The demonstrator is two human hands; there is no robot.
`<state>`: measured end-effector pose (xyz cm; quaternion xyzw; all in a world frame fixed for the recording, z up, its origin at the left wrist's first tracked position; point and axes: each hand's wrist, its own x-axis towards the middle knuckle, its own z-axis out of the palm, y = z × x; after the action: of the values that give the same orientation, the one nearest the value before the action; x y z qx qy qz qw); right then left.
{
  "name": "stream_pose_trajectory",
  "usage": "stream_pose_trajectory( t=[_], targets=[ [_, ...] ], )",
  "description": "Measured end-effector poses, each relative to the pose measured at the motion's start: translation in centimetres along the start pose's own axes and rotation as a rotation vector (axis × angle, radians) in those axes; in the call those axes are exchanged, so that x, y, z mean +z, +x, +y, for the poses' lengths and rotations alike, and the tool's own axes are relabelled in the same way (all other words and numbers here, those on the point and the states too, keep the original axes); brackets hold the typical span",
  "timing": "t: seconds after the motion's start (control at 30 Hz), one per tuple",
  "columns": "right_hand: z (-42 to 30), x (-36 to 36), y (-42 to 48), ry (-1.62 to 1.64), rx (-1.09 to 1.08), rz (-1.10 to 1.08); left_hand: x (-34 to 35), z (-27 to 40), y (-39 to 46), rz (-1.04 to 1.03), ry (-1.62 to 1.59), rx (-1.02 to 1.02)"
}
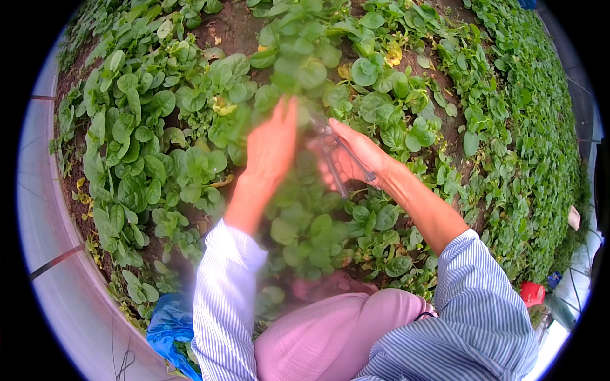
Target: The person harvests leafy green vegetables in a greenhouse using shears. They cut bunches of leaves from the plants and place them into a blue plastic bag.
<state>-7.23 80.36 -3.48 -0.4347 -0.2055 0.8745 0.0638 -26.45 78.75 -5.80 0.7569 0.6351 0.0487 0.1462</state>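
Observation:
Pruning shears point(334, 151) with dark handles and a spring lie in my right hand point(357, 147). Their handles are spread and the blades point up and left, towards a leafy shoot. My left hand point(272, 140) is just left of the blades, its fingers reaching up among broad green leaves point(305, 62). Blur and haze over the middle of the picture hide whether those fingers pinch a stem. Between my forearms, more round-leaved green plants point(310, 233) grow low over brown soil point(228, 26).
A blue plastic bag point(171, 328) with some leaves inside sits by my left sleeve. Clear plastic sheeting point(52, 285) borders the bed on the left. At the far right are a red container point(532, 293) and dense rows of plants point(538, 157). Several yellowed leaves point(393, 53) show between plants.

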Motion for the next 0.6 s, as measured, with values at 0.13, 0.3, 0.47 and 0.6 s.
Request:
stream_pose_trajectory(
  t=[0.13, 0.3, 0.47, 0.6],
  targets=[
    [0.1, -0.4, -0.3, 0.009, 0.004, 0.009, 0.1, 0.1, -0.2, 0.002, -0.008, 0.002],
    [-1.0, -0.7, 0.5, 0.001, 0.032, -0.011, 0.3, -0.2, -0.6, 0.06, -0.031, 0.028],
    [-1.0, -3.2, 1.1, -0.063, 0.005, -0.016, -0.2, 0.4, -0.8, 0.055, -0.049, 0.02],
    [0.6, -0.5, -1.8, -0.304, -0.037, 0.172, -1.5, 0.6, -2.2, 0.097, -0.184, -0.046]
  ],
)
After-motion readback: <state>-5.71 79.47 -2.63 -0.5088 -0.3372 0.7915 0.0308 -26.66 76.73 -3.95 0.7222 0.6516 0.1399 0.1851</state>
